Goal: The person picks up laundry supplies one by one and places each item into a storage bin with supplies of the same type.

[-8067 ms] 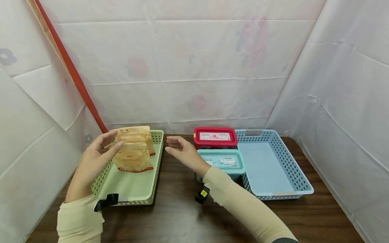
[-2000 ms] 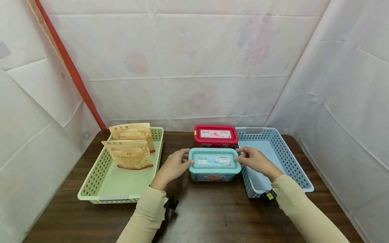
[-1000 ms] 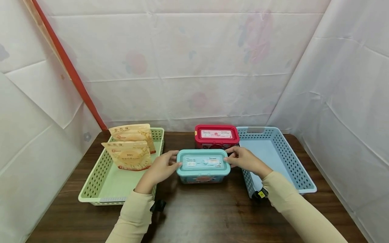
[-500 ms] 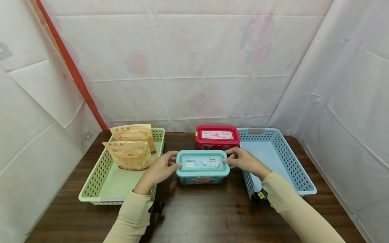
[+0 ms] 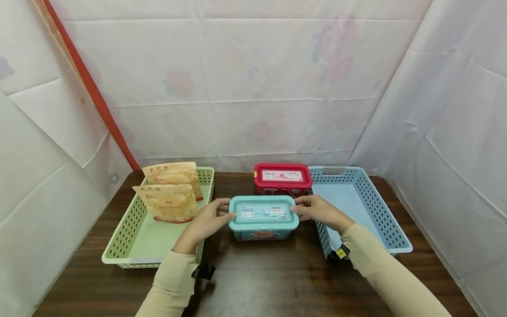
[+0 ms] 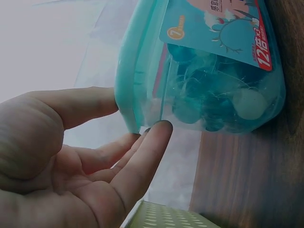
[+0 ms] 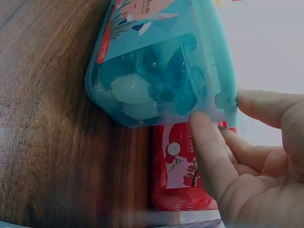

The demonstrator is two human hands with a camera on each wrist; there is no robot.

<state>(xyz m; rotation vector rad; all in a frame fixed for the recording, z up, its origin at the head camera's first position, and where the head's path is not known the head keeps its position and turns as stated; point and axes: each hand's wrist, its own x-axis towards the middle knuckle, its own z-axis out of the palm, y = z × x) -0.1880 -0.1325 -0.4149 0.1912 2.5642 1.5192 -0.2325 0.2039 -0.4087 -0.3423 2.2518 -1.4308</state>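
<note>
A turquoise lidded tub of laundry pods point(image 5: 263, 218) sits on the brown table, between two baskets. Blue and whitish pods show through its clear side in both wrist views. My left hand point(image 5: 207, 222) holds its left end, with the thumb point(image 6: 90, 102) on the lid's edge and fingertips against the side below. At the other end my right hand point(image 5: 321, 211) grips in the same manner, thumb point(image 7: 263, 104) on the lid rim. Behind it stands a red-lidded tub point(image 5: 282, 178), apart from both hands.
A green basket point(image 5: 115, 246) at left holds two yellow stand-up pouches, the front pouch point(image 5: 170, 203) leaning back. To the right lies a light blue basket point(image 5: 390, 220), close beside the red tub. White sheeting point(image 5: 222, 66) encloses the table point(image 5: 269, 281) behind and at both sides.
My hands have left the pouches at the green basket and taken hold of the turquoise tub. It has shifted left, away from the blue basket, and barely moves over the last second.
</note>
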